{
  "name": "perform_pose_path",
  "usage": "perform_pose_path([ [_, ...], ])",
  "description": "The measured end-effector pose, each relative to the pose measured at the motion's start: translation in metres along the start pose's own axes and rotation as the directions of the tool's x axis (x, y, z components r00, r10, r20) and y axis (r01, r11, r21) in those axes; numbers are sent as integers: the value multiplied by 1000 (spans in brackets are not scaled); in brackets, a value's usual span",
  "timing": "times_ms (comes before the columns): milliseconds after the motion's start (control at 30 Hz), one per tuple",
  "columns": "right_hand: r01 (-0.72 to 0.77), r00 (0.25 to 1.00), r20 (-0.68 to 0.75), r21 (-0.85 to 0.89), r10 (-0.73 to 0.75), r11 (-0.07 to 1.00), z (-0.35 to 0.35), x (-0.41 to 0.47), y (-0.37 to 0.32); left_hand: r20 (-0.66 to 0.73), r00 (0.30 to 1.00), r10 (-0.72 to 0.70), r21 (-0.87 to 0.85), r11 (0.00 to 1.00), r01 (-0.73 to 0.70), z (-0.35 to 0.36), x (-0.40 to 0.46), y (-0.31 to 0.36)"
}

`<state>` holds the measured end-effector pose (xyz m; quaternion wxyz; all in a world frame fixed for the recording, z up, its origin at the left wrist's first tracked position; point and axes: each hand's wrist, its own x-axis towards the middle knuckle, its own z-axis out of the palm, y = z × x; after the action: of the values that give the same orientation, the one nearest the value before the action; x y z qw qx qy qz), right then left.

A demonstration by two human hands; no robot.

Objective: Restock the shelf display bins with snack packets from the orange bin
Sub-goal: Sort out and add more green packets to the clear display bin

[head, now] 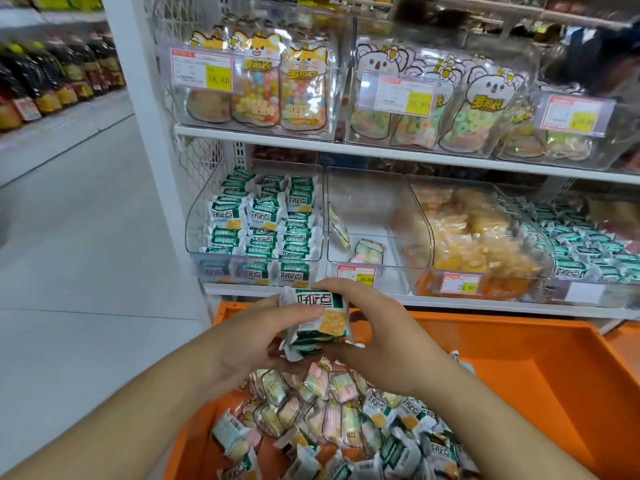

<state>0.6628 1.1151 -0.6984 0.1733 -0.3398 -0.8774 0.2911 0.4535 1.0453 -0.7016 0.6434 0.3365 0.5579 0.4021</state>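
A small stack of green-and-white cracker packets [317,320] is held between both hands above the orange bin [519,368]. My left hand [256,341] grips the stack from the left, thumb on top. My right hand [374,337] grips it from the right and above. The orange bin holds several loose cracker packets [398,431] and pastel marshmallow packets [311,386]. On the lower shelf, a clear display bin [197,216] stands stacked with the same green packets. Right of it, another clear bin [367,202] holds only two marshmallow packets [367,252].
Further right are a bin of orange-yellow snacks [478,237] and a bin of green packets [588,247]. The upper shelf [311,136] carries bins of candy bags. An aisle floor [86,237] opens on the left, with bottles [52,77] on a far shelf.
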Motion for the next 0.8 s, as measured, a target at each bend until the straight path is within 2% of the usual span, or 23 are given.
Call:
perform_pose_path([
  [300, -46, 999, 17, 96, 45, 994, -2, -2, -1, -52, 999, 6, -20, 1000, -7, 1, -4, 1],
  [367, -77, 995, 70, 121, 69, 990, -5, -5, -3, -75, 997, 18, -11, 1000, -19, 1, -2, -1],
  [433, -163, 976, 183, 247, 120, 955, -9, -7, -3, -93, 995, 28, 11, 1000, -27, 0, -1, -3],
  [500, -252, 958, 233, 418, 165, 873, -11, -7, -5, -107, 994, 34, 21, 999, -32, -2, 0, -4],
  [567, -299, 952, 218, 512, 214, 805, -13, -5, -10, -94, 994, 63, 31, 998, -61, -6, 1, -6],
  [667, -271, 962, 184, 537, 202, 799, -10, -2, -11, -105, 984, 141, 134, 983, -126, -9, 2, -7],
  [800, -255, 967, 153, 605, 204, 755, -10, -4, -9, -31, 981, 189, 263, 949, -175, -7, -3, -2],
])
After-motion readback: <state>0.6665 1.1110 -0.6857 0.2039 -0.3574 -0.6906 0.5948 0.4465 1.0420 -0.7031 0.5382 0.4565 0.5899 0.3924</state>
